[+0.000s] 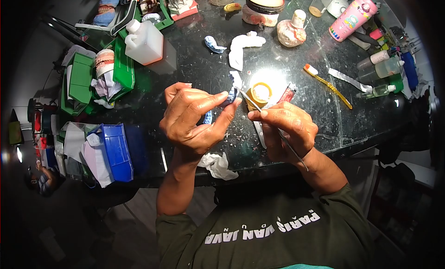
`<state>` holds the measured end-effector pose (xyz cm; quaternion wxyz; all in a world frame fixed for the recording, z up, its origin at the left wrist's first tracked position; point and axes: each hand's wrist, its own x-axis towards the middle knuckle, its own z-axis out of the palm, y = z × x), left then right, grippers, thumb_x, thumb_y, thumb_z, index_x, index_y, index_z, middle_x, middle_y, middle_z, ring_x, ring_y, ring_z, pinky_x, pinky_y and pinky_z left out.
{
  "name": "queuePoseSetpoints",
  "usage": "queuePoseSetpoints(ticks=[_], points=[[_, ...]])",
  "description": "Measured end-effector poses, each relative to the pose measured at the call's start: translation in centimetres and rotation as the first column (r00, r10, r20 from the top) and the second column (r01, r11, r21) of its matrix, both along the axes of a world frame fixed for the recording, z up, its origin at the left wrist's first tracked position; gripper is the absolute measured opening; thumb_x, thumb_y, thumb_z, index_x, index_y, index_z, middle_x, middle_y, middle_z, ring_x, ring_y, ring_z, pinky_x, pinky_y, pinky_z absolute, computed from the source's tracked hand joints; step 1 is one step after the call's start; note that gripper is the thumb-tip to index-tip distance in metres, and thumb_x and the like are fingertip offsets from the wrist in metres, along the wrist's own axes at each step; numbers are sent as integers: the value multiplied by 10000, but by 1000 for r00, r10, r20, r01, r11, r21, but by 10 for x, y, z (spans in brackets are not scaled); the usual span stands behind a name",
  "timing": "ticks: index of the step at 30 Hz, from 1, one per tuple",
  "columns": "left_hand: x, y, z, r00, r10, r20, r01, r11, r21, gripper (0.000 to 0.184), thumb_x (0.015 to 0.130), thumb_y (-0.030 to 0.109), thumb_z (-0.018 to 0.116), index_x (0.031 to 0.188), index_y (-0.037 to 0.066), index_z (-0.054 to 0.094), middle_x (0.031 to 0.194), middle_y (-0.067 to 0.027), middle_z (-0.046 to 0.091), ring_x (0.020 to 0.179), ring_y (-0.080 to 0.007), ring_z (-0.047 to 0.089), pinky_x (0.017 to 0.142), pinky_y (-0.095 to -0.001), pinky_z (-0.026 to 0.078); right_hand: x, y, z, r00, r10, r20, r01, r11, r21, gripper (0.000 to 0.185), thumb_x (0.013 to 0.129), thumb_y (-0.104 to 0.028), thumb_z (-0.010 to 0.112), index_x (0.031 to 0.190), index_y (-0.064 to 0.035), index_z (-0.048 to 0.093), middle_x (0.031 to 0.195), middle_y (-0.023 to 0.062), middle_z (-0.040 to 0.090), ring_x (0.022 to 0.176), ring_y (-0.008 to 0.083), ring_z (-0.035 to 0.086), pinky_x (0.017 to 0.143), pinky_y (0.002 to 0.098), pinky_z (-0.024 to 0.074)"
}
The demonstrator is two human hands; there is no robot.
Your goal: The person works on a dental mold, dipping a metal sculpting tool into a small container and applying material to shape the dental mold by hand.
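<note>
Between the thumb and fingers of my left hand is a small blue-and-white dental piece, held up above the table. My right hand grips a thin metal dental carver like a pen. Its tip reaches the right side of the blue piece; whether it touches cannot be told. Just beyond my right fingers stands a small yellow pot with white content. Partly hidden behind my left hand lies another blue piece. A third curved blue-and-white piece rests farther back, beside a white curved piece.
A yellow toothbrush lies to the right. Green bins, a blue bin and a plastic jug stand left. At the back are a round flask and a pink bottle. Crumpled tissue lies at the front edge.
</note>
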<state>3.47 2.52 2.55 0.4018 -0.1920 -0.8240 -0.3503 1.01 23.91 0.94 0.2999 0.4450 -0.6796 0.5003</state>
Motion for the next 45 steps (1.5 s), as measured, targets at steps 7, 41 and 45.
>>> queuePoseSetpoints(ticks=[7,41,45], points=[[0,-1,-2,1000,2,-10,-2,1000,-12,367,676,41,995,957,82,762,811,-18,718,725,-155,676,946,-438,506,-1,-1,-2,1000,18,-24,-18,999,34,330,906,150,668,1214,47,609,932,169,800,725,253,786,628,360,624],[1,0,-4,1000,-11,-6,11,1000,-2,378,677,42,996,961,83,749,798,-15,709,726,-147,673,945,-436,498,3,-6,-8,1000,18,-6,-18,999,-33,344,825,158,718,1154,70,672,856,159,777,627,220,728,548,333,563],[1,0,-4,1000,-8,-20,8,1000,2,380,679,39,993,969,80,751,801,-17,712,728,-149,678,944,-434,499,4,-6,-7,999,32,-10,-33,997,-75,345,845,145,707,1177,58,670,905,170,786,678,236,750,578,338,577]])
